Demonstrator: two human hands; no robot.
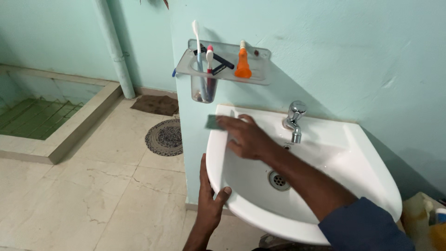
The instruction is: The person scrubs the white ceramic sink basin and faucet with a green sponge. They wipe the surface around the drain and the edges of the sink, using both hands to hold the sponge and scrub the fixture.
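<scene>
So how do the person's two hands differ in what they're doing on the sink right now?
The right hand lies flat, palm down, pressing a green scrub pad on the back left rim of the white sink; the left hand holds nothing and clasps the front left edge, thumb over the rim. The right arm reaches across the basin; the left comes up from below. Both touch the sink.

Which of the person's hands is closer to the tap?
Right. The right hand lies on the sink's back left rim, beside the tap; the left hand grips the front rim, farther away.
</scene>
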